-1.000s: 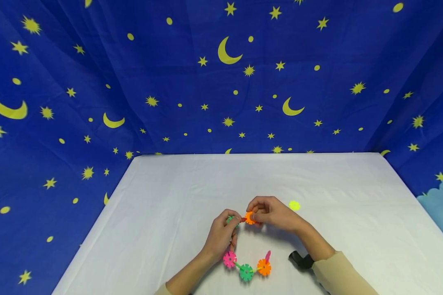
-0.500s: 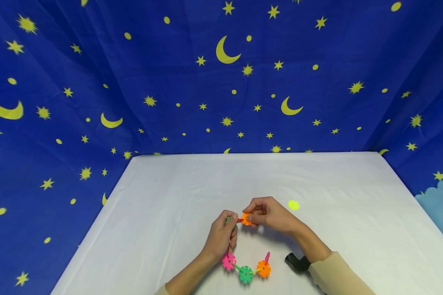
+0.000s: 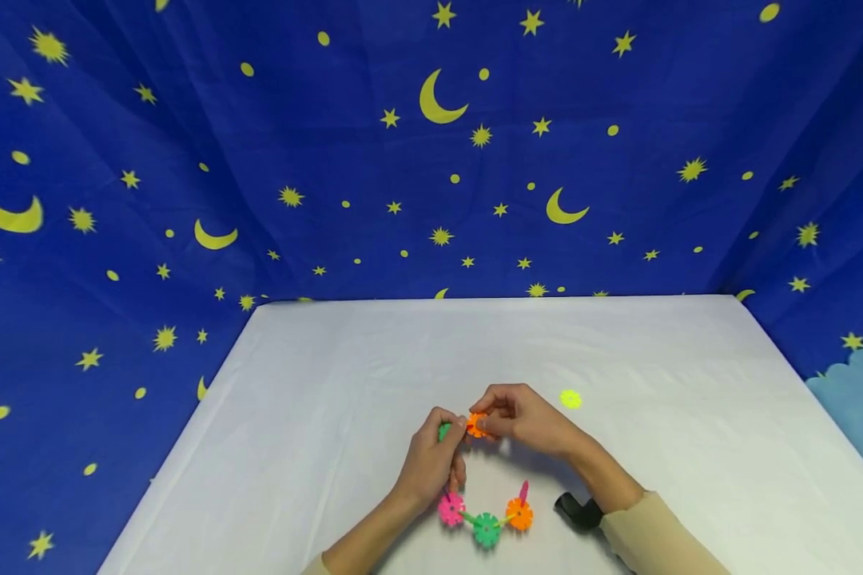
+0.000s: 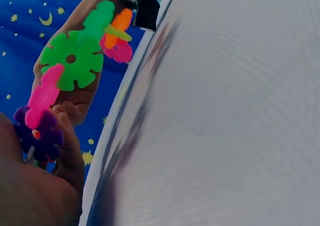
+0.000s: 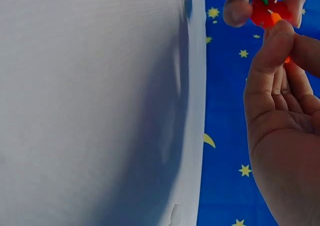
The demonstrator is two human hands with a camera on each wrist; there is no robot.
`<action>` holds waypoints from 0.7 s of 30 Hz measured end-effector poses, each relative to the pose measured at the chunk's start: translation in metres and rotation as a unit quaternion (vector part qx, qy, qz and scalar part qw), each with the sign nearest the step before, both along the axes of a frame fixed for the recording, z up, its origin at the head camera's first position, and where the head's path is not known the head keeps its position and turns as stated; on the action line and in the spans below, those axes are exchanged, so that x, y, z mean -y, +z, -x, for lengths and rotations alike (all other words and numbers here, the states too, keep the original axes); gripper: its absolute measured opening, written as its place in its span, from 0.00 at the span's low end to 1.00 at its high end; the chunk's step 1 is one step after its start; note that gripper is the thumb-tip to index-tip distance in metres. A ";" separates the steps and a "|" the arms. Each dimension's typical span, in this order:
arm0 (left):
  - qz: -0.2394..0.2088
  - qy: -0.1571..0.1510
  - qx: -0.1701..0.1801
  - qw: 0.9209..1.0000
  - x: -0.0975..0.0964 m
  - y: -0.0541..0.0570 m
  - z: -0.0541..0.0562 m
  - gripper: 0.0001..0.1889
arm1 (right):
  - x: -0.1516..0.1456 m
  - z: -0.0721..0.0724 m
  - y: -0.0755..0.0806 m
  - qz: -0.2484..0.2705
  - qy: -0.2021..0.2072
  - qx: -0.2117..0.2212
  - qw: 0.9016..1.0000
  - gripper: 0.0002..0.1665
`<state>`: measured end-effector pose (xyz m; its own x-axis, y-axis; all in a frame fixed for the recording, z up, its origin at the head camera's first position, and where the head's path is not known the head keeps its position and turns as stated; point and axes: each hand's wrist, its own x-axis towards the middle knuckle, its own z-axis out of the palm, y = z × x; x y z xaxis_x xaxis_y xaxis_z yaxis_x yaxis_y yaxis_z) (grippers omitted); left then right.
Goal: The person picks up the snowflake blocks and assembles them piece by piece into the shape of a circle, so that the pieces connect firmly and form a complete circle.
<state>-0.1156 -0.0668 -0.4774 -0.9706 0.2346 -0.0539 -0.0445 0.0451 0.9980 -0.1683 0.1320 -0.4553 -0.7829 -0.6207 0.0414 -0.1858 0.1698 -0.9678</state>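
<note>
My left hand (image 3: 431, 455) pinches a green notched disc (image 3: 443, 432) of a chain of flower-shaped interlocking discs. My right hand (image 3: 528, 419) pinches an orange notched disc (image 3: 476, 425) close to the left fingertips. Between the hands, in the right wrist view, a red disc (image 5: 261, 14) meets the orange one; how deep they interlock is hard to see. Below the left hand hangs the rest of the chain: a purple disc (image 4: 42, 136), a pink disc (image 3: 451, 509), a green disc (image 3: 486, 529), an orange disc (image 3: 519, 514) and a magenta end disc (image 3: 524, 491).
A loose yellow disc (image 3: 570, 398) lies on the white tabletop (image 3: 316, 415) beyond the right hand. A black camera mount (image 3: 577, 511) sits at the right wrist. Blue cloth (image 3: 374, 160) with stars and moons surrounds the table's back and sides.
My right hand has edged left with the orange disc, narrowing the gap to the left fingertips. The red disc between them is now mostly hidden. The hanging chain has swung slightly.
</note>
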 end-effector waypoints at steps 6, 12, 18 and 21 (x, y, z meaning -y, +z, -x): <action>0.000 -0.007 0.012 1.000 -0.001 0.007 -0.002 0.13 | -0.001 0.001 0.003 -0.011 0.006 0.014 1.000 0.09; -0.030 -0.011 0.002 0.999 -0.001 0.025 -0.007 0.17 | -0.009 0.007 0.002 -0.031 0.000 0.003 1.000 0.09; -0.059 -0.011 0.035 0.998 0.000 0.006 0.001 0.22 | -0.022 0.012 0.006 -0.061 -0.032 -0.007 0.998 0.13; -0.064 -0.009 0.039 0.997 0.000 -0.001 0.003 0.22 | -0.029 0.015 0.007 -0.072 -0.040 -0.011 0.997 0.14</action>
<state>-0.1187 -0.0668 -0.4787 -0.9604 0.2611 -0.0970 -0.1218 -0.0804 0.9893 -0.1831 0.1607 -0.4484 -0.8301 -0.5569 -0.0259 -0.1869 0.3218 -0.9282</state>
